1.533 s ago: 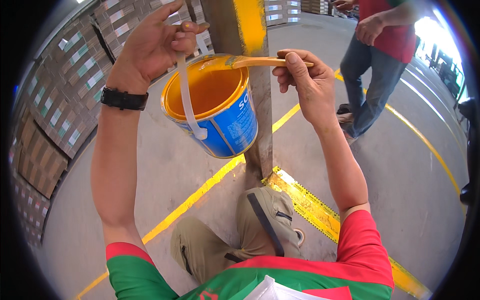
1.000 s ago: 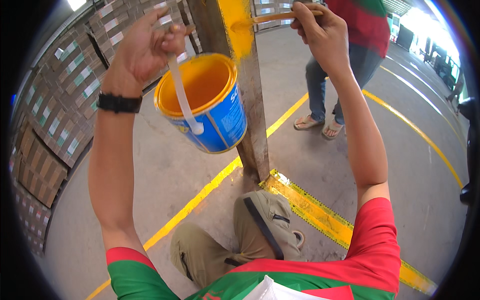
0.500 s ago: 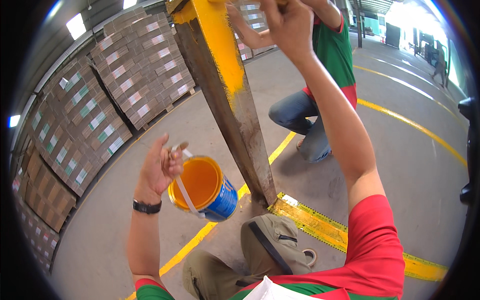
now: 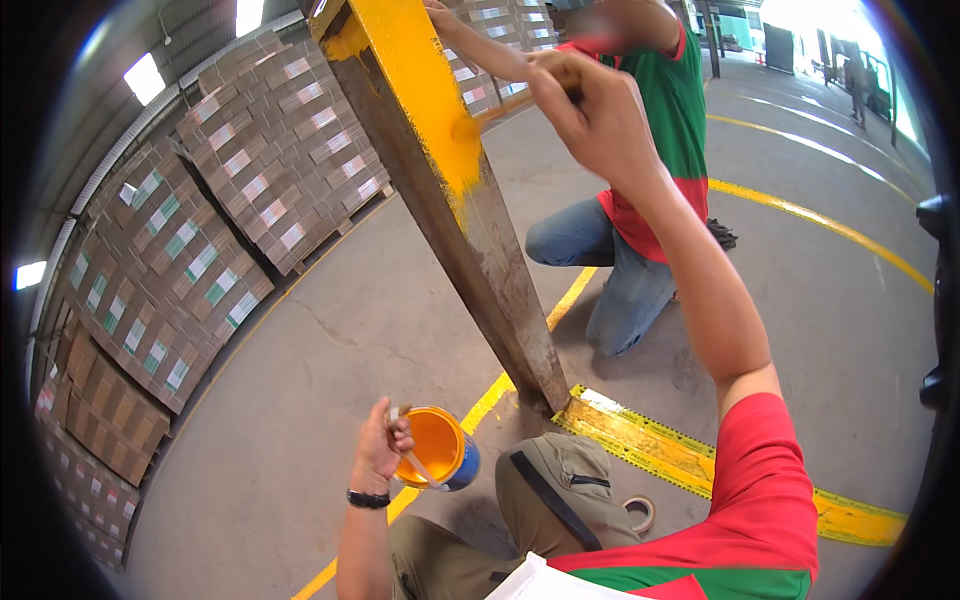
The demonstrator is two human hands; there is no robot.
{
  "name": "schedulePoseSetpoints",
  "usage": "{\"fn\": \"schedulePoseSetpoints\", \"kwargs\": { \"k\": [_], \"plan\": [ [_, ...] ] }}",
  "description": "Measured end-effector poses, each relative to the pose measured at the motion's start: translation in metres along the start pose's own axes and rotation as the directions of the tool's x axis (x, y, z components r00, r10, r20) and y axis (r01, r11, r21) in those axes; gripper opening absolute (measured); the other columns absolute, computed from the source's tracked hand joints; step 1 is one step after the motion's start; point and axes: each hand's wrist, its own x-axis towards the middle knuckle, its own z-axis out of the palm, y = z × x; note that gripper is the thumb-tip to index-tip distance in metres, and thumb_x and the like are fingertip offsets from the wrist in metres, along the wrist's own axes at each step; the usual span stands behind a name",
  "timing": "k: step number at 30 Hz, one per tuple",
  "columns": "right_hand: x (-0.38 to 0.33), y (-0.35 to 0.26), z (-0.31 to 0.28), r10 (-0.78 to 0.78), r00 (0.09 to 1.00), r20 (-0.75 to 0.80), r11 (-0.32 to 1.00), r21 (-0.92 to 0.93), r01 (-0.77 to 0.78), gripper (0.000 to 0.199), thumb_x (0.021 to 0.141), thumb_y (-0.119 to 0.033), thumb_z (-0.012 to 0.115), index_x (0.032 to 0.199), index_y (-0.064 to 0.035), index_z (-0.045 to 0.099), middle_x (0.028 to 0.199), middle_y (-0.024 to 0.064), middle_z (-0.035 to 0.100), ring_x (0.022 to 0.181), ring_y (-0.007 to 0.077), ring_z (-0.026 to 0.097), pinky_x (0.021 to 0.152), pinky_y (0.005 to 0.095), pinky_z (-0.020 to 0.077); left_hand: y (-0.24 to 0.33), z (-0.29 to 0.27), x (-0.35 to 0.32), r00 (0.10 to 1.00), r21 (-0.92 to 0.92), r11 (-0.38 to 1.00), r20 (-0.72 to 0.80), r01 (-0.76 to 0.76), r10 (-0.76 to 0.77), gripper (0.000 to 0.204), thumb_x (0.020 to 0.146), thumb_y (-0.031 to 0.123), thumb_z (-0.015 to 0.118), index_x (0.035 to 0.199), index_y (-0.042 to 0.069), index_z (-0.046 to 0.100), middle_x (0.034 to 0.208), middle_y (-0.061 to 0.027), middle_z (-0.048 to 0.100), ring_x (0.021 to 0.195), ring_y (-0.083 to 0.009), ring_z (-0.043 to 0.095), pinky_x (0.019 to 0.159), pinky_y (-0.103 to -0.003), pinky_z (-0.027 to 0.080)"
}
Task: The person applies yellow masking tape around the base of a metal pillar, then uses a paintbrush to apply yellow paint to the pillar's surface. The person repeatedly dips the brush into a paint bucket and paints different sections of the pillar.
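My left hand point(image 4: 383, 440) is closed round the white handle of a small blue paint bucket point(image 4: 466, 460), which hangs tilted, its inside coated yellow-orange. A dark watch sits on my left wrist. My right hand point(image 4: 605, 115) grips the wooden handle of a paintbrush point(image 4: 508, 107), whose tip meets the metal post point(image 4: 420, 95). Wet yellow paint covers the post's upper part; its lower part is bare, brownish metal down to the floor. The bristles are hard to make out against the paint.
A kneeling co-worker point(image 4: 650, 150) is behind the post, one hand on its upper part. Yellow-painted floor strip point(image 4: 650, 445) edged with tape runs right from the post's foot. A tape roll point(image 4: 640, 514) lies beside my knee. Stacked cartons point(image 4: 160, 260) line the left.
My right hand has come down from the post's upper part, bringing the brush to the lower edge of the paint. My left hand and the bucket have moved lower and rightward.
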Motion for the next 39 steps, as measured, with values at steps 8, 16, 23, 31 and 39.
{"fn": "schedulePoseSetpoints", "kwargs": {
  "k": [8, 16, 23, 31, 39],
  "plan": [
    [0.079, 0.004, 0.019, -0.064, 0.966, -0.250, 0.985, 0.139, 0.102, 0.024, 0.099, -0.019, 0.068, 0.094, 0.0042, 0.067, 0.067, 0.0172, 0.069, 0.059, 0.0168, 0.069, 0.054, 0.0314, 0.0502, -0.066, -0.040, 0.016, 0.994, -0.045, 0.996, -0.072, 0.083, -0.086, 0.039, 0.105, 0.041, 0.055, 0.102, 0.003, 0.066, 0.067, 0.0001, 0.054, 0.055, -0.0088, 0.044, 0.048, -0.023, 0.037],
    [-0.043, 0.004, 0.012, 0.116, 0.992, -0.054, 0.988, 0.106, -0.110, 0.023, 0.097, -0.020, 0.069, 0.092, 0.0028, 0.067, 0.069, 0.0161, 0.069, 0.061, 0.0230, 0.071, 0.058, 0.0316, 0.0521, -0.114, -0.051, 0.020, 0.974, -0.042, 0.982, -0.123, 0.187, -0.190, 0.038, 0.107, 0.037, 0.052, 0.100, 0.002, 0.064, 0.067, -0.0020, 0.053, 0.054, -0.0116, 0.043, 0.048, -0.025, 0.037],
    [-0.047, 0.005, -0.017, 0.113, 0.988, 0.107, 0.993, 0.024, -0.116, 0.023, 0.097, -0.018, 0.067, 0.091, 0.0035, 0.068, 0.067, 0.0146, 0.067, 0.059, 0.0230, 0.068, 0.058, 0.0335, 0.0513, -0.135, -0.051, 0.021, 0.944, -0.021, 0.959, -0.170, 0.283, -0.282, 0.035, 0.108, 0.034, 0.050, 0.100, 0.002, 0.060, 0.068, -0.0013, 0.049, 0.055, -0.0112, 0.042, 0.050, -0.025, 0.037],
    [0.073, 0.017, 0.022, -0.060, 0.960, -0.273, 0.982, 0.158, 0.106, 0.022, 0.100, -0.017, 0.067, 0.094, 0.0036, 0.068, 0.065, 0.0102, 0.068, 0.059, 0.0082, 0.061, 0.053, 0.0276, 0.0469, -0.159, -0.056, 0.021, 0.940, 0.045, 0.958, -0.213, 0.283, -0.268, 0.032, 0.108, 0.031, 0.050, 0.103, 0.001, 0.059, 0.070, -0.0034, 0.051, 0.056, -0.0140, 0.044, 0.050, -0.028, 0.039],
    [-0.027, 0.018, 0.015, 0.047, 0.994, -0.103, 0.996, 0.085, -0.038, 0.024, 0.098, -0.020, 0.068, 0.092, 0.0032, 0.067, 0.075, 0.0171, 0.072, 0.057, 0.0201, 0.067, 0.056, 0.0310, 0.0496, -0.186, -0.067, 0.024, 0.937, 0.040, 0.949, -0.175, 0.312, -0.301, 0.024, 0.106, 0.028, 0.052, 0.104, 0.004, 0.056, 0.072, -0.0065, 0.054, 0.056, -0.0160, 0.048, 0.050, -0.029, 0.041]
  ]
}}
